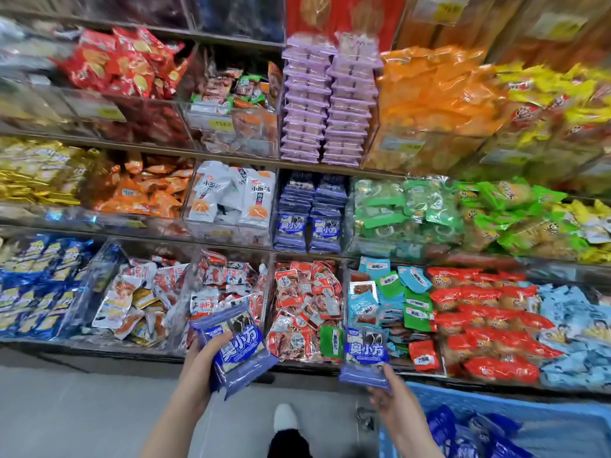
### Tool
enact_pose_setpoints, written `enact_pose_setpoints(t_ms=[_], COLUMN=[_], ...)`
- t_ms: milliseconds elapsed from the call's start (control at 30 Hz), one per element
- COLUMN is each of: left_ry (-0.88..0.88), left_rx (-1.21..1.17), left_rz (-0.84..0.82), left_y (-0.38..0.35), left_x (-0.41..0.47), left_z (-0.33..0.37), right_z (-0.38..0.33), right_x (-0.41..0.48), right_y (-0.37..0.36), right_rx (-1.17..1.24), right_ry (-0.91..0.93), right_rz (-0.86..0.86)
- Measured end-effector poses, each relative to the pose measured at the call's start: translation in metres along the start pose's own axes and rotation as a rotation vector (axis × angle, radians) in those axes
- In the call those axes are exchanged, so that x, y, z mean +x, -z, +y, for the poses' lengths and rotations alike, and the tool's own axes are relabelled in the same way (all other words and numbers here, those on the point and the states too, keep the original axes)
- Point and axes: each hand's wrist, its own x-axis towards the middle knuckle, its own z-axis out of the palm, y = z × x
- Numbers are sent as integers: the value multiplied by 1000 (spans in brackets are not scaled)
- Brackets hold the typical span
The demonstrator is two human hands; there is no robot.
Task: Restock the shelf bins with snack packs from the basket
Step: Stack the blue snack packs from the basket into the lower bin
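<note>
1. The left hand (206,355) has its fingers curled round a small stack of glossy blue-and-purple snack packs (241,352). The stack lies tilted, its top end leaning up and to the left, in front of the bottom shelf.
2. The right hand (391,401) pinches the lower edge of one more blue-and-purple snack pack (365,348). This one is held close to upright, label facing the camera, its long axis pointing up toward the shelves.
3. The blue plastic basket (515,403) sits low on the right, just beside the right forearm, with further dark blue packs (463,434) lying inside it.
4. The matching goods stand in the clear plastic bin (349,206) on the middle shelf: two rows of upright blue-and-purple packs (325,223), labels to the front.
5. That bin lies up and ahead of both hands, roughly between them — the right hand looks a little nearer sideways.
6. My judgement: the single pack already stands the way the rows do, so it needs only lifting and slotting in. The left stack would first have to be turned upright.
7. One risk — the bin looks nearly full at the front, so a pack pushed in carelessly may tip forward.
</note>
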Motion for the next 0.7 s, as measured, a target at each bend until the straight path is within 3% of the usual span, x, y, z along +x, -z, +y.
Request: enact_pose_setpoints(t_ms=[367, 533, 700], left_ry=[-116, -134, -113], left_rx=[-75, -87, -75], left_rz=[32, 39, 27], left_y=[-29, -39, -47], left_x=[71, 93, 109], left_z=[84, 106, 128], right_z=[-86, -133, -178], right_x=[69, 91, 102], right_y=[-140, -201, -244], right_rx=[-149, -54, 55], right_ry=[91, 95, 92], right_rz=[-290, -312, -230])
